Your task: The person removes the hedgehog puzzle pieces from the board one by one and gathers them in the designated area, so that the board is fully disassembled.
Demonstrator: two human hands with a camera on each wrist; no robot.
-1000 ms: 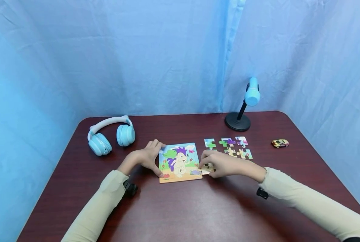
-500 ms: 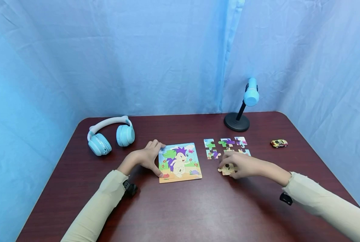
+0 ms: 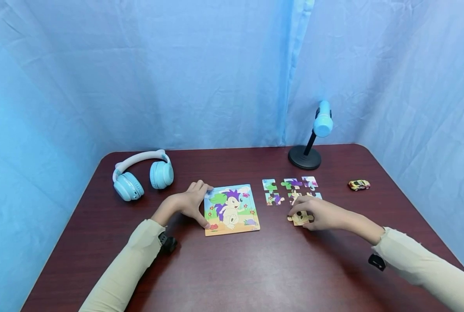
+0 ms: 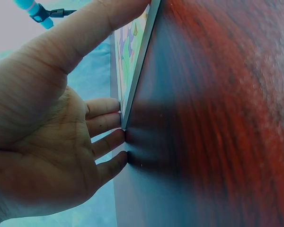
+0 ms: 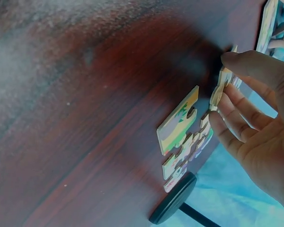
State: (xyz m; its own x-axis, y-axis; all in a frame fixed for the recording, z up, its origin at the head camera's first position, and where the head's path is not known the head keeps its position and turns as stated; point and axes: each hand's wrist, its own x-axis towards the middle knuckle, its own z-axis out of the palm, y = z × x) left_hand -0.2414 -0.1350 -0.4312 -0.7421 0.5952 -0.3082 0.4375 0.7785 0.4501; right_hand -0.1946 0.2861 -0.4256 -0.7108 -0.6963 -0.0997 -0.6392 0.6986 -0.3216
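Observation:
My left hand (image 3: 189,200) rests at the left edge of a square puzzle board (image 3: 232,212) with a purple-haired hedgehog picture. In the left wrist view, its fingers (image 4: 106,124) are stretched out and touch the board's corner, while the thumb lies along the picture side. My right hand (image 3: 320,213) pinches a tan puzzle piece (image 3: 300,219) between thumb and fingers, low at the tabletop. Just beyond it are two rows of loose jigsaw pieces (image 3: 269,185), the nearer row partly covered by this hand. A yellow-and-green piece (image 5: 177,124) shows beside it in the right wrist view.
Light blue headphones (image 3: 161,174) lie at the table's back left. A blue microphone (image 3: 323,125) on a black round stand (image 3: 304,158) stands at the back right. Farther right sits a small toy car (image 3: 358,185). Blue curtains (image 3: 216,73) surround the dark wooden table (image 3: 232,273).
My right hand has carried the tan piece rightward from the board's edge to just below the loose pieces, uncovering a piece in the nearer row. The left hand stays on the board.

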